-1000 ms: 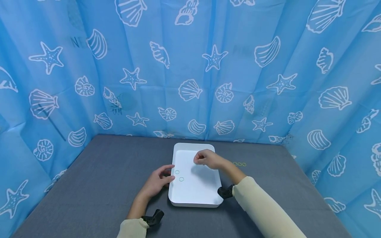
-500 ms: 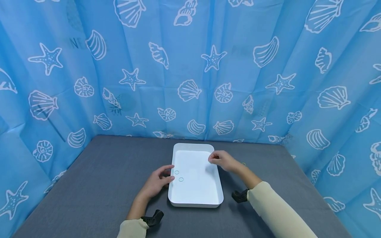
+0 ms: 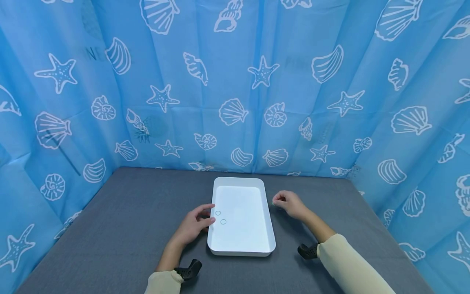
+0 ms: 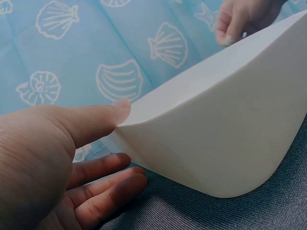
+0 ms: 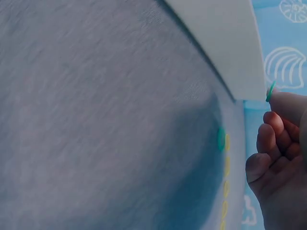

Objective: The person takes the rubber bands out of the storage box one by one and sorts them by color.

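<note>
A white tray (image 3: 269, 228) lies on the grey table in the head view. Two small green rings (image 3: 218, 212) lie inside it by the left wall. My left hand (image 3: 206, 216) rests against the tray's left rim, thumb (image 4: 96, 120) touching the wall (image 4: 225, 124) and straight fingers lying low beside it. My right hand (image 3: 276, 202) hovers just off the tray's right side, fingers curled, and pinches a small green ring (image 5: 270, 91) at the fingertips. Below it on the table lie a green ring (image 5: 220, 139) and a row of yellow rings (image 5: 226, 167).
Blue curtains printed with shells and starfish (image 3: 235, 81) close in the table on the left, back and right. Grey cloth (image 3: 128, 216) covers the whole tabletop. Black wrist mounts (image 3: 189, 269) sit at both cream sleeves.
My right hand has moved right, from above the tray's middle to the table just past its right rim. The left hand and the two rings in the tray have stayed put.
</note>
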Action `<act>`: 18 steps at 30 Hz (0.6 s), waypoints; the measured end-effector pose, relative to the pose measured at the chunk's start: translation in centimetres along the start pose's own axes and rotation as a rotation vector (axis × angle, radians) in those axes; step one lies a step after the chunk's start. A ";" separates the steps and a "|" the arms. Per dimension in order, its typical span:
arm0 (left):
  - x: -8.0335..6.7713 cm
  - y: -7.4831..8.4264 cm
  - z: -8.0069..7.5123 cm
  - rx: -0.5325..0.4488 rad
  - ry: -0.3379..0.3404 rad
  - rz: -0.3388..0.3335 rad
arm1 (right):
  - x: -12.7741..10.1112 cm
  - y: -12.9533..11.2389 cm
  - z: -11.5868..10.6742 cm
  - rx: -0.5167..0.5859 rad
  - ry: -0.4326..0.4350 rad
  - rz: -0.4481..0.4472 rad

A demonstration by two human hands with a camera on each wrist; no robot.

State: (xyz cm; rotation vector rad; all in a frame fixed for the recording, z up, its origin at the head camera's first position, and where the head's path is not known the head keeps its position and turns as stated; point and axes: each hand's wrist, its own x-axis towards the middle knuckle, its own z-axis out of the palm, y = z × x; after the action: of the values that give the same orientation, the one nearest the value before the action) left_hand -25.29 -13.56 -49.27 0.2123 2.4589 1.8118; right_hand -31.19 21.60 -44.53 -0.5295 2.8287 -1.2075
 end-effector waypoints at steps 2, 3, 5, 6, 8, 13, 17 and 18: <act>0.0 0.0 0.0 0.000 -0.001 0.001 | -0.2 0.4 -0.1 -0.013 0.020 0.009; 0.0 0.0 0.0 0.000 -0.001 0.001 | -0.4 0.6 -0.1 -0.022 0.026 0.014; 0.0 -0.1 0.0 -0.001 -0.002 0.004 | -0.6 1.1 -0.2 -0.036 0.037 0.018; 0.0 -0.1 0.0 0.000 -0.002 0.006 | -0.7 1.2 -0.2 -0.042 0.043 0.021; 0.1 -0.1 0.0 0.001 -0.002 0.007 | -0.9 1.7 -0.2 -0.059 0.051 0.020; 0.1 -0.1 0.0 0.011 -0.001 0.003 | -1.4 2.5 -0.4 -0.092 0.075 0.043; 0.1 -0.1 0.0 0.006 -0.002 0.000 | -1.5 3.1 -0.3 -0.127 0.095 0.069; 0.1 0.0 0.0 0.003 -0.003 0.000 | -1.6 3.2 -0.3 -0.137 0.102 0.074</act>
State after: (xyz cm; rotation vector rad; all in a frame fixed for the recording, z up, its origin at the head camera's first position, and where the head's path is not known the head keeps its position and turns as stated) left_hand -25.35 -13.57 -49.31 0.2160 2.4597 1.8064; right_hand -30.75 24.41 -46.76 -0.3740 3.0032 -1.0631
